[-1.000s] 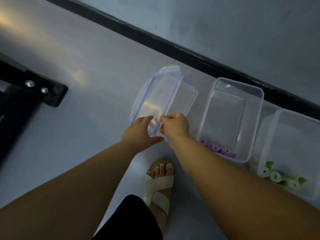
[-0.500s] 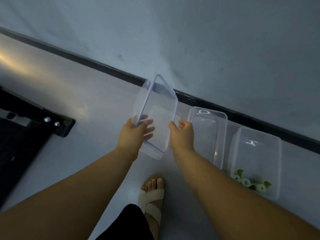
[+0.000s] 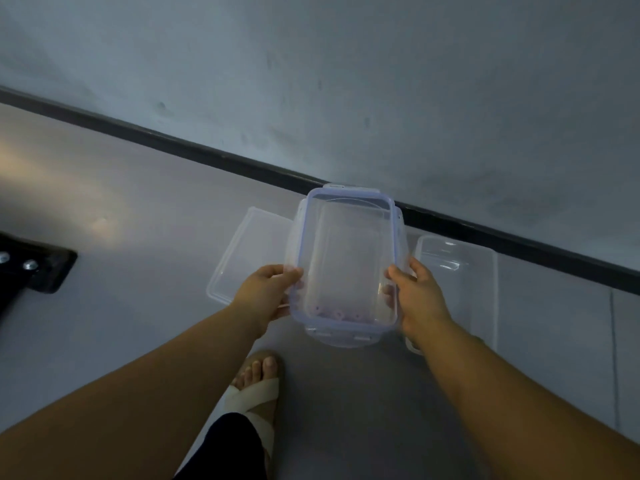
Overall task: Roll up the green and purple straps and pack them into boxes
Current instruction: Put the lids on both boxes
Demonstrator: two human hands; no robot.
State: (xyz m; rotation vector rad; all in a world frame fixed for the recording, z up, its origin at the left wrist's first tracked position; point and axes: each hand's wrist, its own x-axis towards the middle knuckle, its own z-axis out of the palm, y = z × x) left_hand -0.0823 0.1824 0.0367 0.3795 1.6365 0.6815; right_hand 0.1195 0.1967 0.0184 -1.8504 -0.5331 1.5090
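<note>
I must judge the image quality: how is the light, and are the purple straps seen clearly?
Head view: dim, bluish light; a warm glare patch lies on the floor at left; the purple straps show only as a faint blur through the clear lid.

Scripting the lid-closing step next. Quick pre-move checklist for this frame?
1. Grip: left hand and right hand hold the lid by its long sides: ok.
2. Contents: purple rolls visible through the lid, near end: ok.
3. Lid seated and level: cannot tell.
4. Is the near-end latch snapped: cannot tell.
5. Are green rolls in the right box: cannot tell, the arm covers its near end.
</note>
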